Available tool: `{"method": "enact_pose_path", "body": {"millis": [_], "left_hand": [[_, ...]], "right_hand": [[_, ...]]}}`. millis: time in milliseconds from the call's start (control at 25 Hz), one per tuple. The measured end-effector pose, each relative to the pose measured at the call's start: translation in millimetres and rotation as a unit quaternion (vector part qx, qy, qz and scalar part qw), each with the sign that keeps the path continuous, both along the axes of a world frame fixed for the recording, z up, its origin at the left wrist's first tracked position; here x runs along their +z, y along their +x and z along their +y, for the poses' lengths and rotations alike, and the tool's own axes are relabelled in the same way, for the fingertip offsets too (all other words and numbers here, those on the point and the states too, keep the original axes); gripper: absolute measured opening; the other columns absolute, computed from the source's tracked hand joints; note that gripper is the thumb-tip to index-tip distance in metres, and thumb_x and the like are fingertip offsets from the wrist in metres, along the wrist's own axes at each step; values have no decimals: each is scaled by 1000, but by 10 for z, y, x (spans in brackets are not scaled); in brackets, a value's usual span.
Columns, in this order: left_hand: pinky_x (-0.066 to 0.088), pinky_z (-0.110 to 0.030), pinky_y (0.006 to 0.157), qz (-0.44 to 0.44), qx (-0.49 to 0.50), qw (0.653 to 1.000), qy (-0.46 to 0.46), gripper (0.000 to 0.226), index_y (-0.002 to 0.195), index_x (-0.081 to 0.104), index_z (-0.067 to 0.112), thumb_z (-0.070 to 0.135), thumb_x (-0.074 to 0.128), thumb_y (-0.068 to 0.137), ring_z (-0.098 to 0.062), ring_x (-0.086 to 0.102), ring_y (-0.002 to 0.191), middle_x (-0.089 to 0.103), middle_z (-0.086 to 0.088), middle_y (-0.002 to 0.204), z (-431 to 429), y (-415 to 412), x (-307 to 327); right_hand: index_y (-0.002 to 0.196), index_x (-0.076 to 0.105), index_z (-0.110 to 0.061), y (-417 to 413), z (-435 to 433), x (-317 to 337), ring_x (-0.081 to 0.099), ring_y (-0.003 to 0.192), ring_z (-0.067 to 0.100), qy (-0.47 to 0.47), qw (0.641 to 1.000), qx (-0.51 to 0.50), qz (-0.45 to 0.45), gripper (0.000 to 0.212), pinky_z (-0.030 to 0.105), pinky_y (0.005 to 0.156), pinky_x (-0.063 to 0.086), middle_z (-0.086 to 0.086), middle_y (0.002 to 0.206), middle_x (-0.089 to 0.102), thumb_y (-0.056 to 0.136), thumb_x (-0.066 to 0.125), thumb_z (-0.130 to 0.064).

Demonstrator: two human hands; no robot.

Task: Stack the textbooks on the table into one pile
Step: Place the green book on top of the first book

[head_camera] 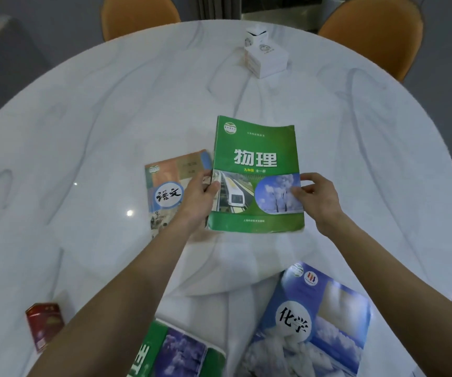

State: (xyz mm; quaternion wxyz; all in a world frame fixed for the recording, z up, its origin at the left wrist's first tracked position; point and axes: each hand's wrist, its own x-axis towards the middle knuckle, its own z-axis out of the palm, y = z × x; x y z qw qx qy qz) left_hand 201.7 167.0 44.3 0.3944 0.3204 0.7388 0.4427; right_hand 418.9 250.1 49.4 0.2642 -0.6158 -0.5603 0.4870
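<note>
hands (257,198) gripping green textbook (256,172), orange textbook (172,186) half-covered

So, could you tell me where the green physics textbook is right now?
In the head view the green physics textbook is mid-table, gripped by the left hand and right hand, overlapping the orange textbook's right edge.

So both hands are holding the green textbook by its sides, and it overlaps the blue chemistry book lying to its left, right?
Not quite. In the head view, both hands, left and right, do hold the green textbook by its sides, but the book it overlaps on its left is the orange-toned language book. The blue chemistry book lies apart, nearer the person.
</note>
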Motion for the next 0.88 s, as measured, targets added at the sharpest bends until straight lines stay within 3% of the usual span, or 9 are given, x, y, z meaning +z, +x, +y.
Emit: {"method": "enact_pose_path", "body": {"millis": [80, 240, 400, 560, 720, 880], "left_hand": [[51, -44, 93, -4, 27, 1000, -1, 28, 125, 48, 18, 15, 48, 97, -28, 63, 103, 65, -11, 114, -85, -169, 33], [54, -49, 90, -14, 73, 997, 11, 26, 123, 49, 18, 12, 47, 97, -26, 62, 94, 64, -12, 109, -295, -491, 4], [56, -39, 77, -26, 119, 993, 0, 23, 120, 50, 18, 11, 44, 98, -25, 61, 89, 63, -13, 105, -463, -720, -61], [56, -43, 85, -35, 156, 987, -30, 27, 125, 47, 14, 13, 45, 98, -26, 61, 93, 63, -18, 114, -587, -880, -235], [56, -43, 84, -33, 171, 983, -62, 25, 123, 48, 15, 16, 46, 98, -27, 62, 89, 64, -22, 114, -697, -982, -462], [56, -43, 85, -15, 173, 982, -80, 28, 125, 49, 13, 17, 46, 98, -31, 63, 93, 64, -23, 116, -717, -1006, -601]], "right_hand": [[117, 60, -12, -212, 12, 35, 61, 77, 27, 5, 1000, 22, 6, 30, 30, 69, 50, 15, 86, 64, 87, 61, -8], [114, 61, -11, -640, -4, 44, 57, 62, 18, 9, 998, 62, 11, 28, 23, 54, 44, 7, 70, 60, 87, 61, -6], [115, 61, -10, -1006, -44, -42, 54, 60, 8, -1, 996, 93, 2, 28, 19, 54, 42, -1, 62, 55, 87, 61, -6], [118, 60, -9, -1258, -92, -188, 56, 69, 19, -10, 993, 115, -9, 30, 16, 54, 42, 0, 66, 56, 88, 59, -5], [122, 58, -8, -1432, -155, -419, 56, 83, 20, -27, 990, 134, -37, 33, 12, 56, 40, 9, 88, 59, 89, 60, -6], [121, 60, -7, -1487, -209, -603, 55, 84, 20, -34, 989, 129, -64, 32, 18, 62, 44, 6, 87, 60, 89, 58, -5]]}}
